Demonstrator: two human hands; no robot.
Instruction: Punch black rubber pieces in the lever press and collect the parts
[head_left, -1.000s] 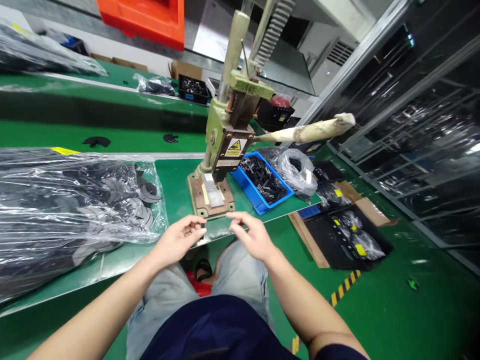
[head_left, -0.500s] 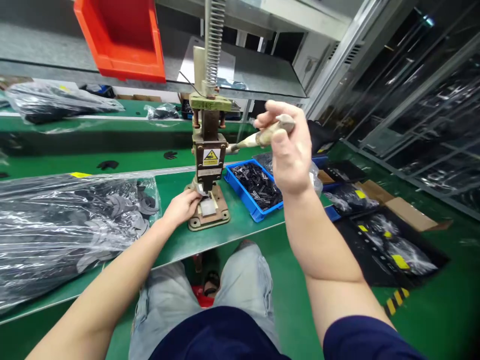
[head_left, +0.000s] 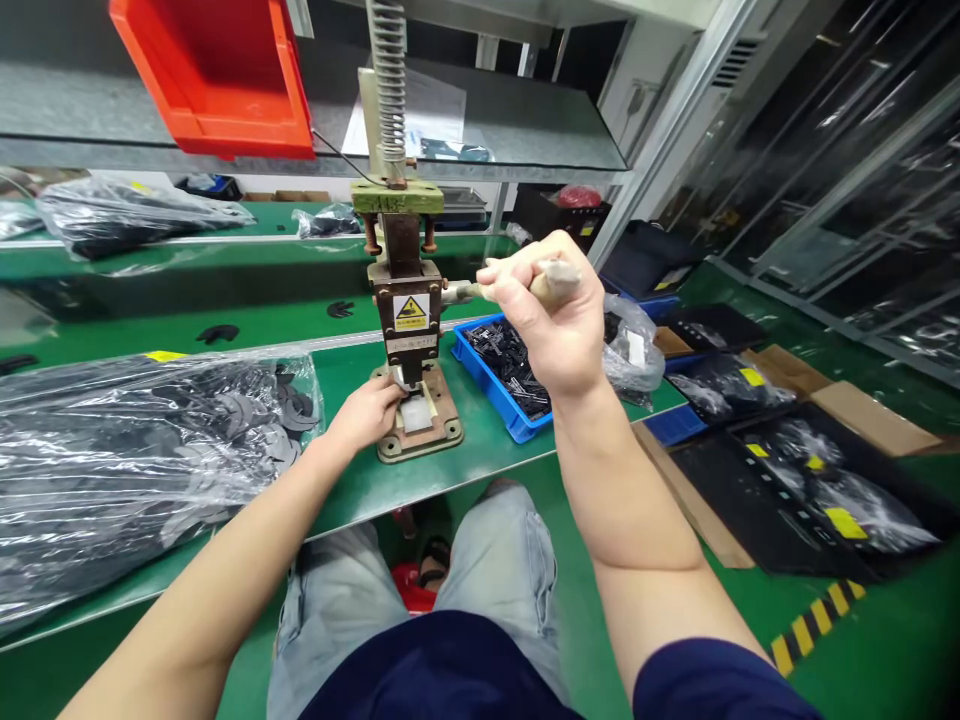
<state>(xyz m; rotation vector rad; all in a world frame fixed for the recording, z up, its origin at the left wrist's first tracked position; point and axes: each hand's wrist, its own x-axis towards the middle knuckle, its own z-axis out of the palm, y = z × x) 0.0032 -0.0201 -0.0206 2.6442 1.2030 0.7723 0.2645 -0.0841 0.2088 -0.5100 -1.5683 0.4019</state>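
A hand-lever press (head_left: 409,300) with a yellow warning label stands on the green bench, its coil spring (head_left: 390,90) rising above. My right hand (head_left: 555,310) is wrapped around the worn lever handle (head_left: 556,283) on the press's right side. My left hand (head_left: 367,412) rests at the left of the press base (head_left: 446,415), fingertips pinched together just under the ram. What those fingertips hold is hidden by the fingers and the ram. A pale block (head_left: 415,414) sits on the base in front of the ram.
Right of the press, a blue tray (head_left: 517,425) holds many small black parts. A large clear bag (head_left: 150,470) of dark curved pieces covers the bench's left. An orange bin (head_left: 225,140) overhangs the shelf (head_left: 525,130). Bagged parts (head_left: 847,500) and cardboard lie at the right.
My right hand's fingers have closed more fully around the lever handle, and handle and hand are lower. My left hand stays at the press base. The view has shifted slightly.
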